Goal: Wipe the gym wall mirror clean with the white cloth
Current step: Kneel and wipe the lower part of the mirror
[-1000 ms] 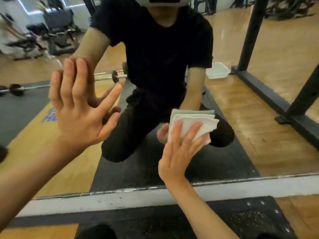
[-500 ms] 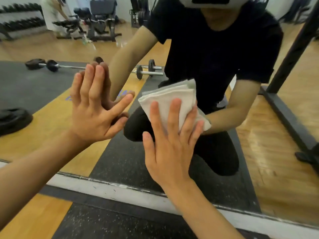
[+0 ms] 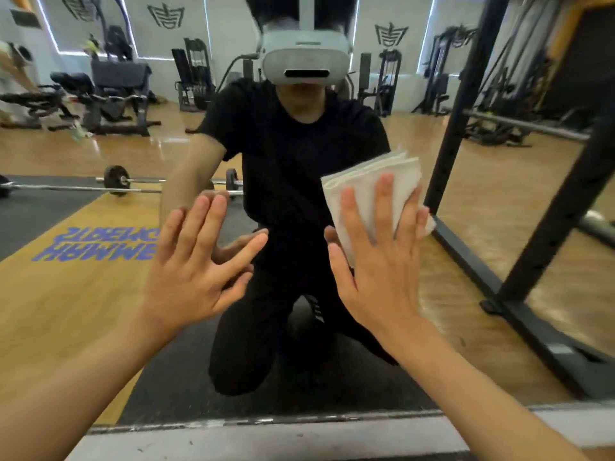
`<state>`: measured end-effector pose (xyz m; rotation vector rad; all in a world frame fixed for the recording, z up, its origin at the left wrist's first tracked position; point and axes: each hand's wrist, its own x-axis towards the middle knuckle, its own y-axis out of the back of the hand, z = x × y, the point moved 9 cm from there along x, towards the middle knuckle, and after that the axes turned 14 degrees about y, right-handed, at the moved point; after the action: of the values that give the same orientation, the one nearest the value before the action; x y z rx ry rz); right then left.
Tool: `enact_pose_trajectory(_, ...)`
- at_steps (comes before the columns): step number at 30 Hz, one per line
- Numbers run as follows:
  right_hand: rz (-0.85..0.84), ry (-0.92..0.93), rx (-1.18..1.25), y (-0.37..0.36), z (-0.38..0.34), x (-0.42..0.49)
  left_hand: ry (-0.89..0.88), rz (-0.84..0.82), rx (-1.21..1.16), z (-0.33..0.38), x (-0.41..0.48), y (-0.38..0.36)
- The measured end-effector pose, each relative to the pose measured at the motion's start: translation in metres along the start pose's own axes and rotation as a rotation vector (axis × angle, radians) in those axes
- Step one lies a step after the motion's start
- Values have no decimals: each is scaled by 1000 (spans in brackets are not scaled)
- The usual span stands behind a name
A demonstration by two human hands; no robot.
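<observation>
Cloth [image 3: 371, 191] on mirror [image 3: 100, 294] (right of barbell [image 3: 116, 184]).

The white cloth [image 3: 367, 191] is folded into a thick pad, its layered edges showing along the top, and lies pressed flat against the wall mirror [image 3: 100, 294]. The mirror runs down to a scuffed bottom edge near the floor.

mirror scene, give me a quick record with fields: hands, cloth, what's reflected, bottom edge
left hand: left hand spread flat, fingers apart, against the wall mirror; holds nothing
right hand: right hand flat, pressing the white cloth to the glass
cloth: folded in layers, upper part showing above the fingers
reflected: kneeling person in black with a grey headset, barbell on the floor, black rack post, gym machines behind
bottom edge: pale strip below the glass
</observation>
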<state>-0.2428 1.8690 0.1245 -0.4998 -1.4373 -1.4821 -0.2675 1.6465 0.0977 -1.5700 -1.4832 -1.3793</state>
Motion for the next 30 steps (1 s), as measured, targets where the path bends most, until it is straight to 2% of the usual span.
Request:
enact_pose_trajectory(7,-244,-15,-5,-38,-8,-75,24,4,-27,1,3,5)
enact_pose_trajectory(10,-95,27,-52,-5,-11,-6,30,6,-27,1,2,6)
enact_pose_trajectory(12,32,-25,-81,21,-5,49,36,20,-29,1,3,7)
enact_pose_trajectory(15,107,-65,-90,28,-9,69,40,28,-33,1,5,8)
enact_pose_trajectory(19,-121,130,-75,-29,-30,-22,50,32,-32,3,5,10)
enact_pose_trajectory(21,-194,228,-104,-36,-26,-49,49,30,-33,3,6,12)
enact_pose_trajectory(23,-111,177,-113,-15,-17,-20,53,29,-27,1,5,12)
enact_pose_trajectory(26,119,-34,-57,29,-17,76,69,42,-51,-1,5,14)
enact_pose_trajectory(28,174,-21,-48,37,-39,117,86,40,-66,-2,6,14)
enact_pose_trajectory(30,146,125,-39,27,-66,118,96,29,-69,-3,5,12)
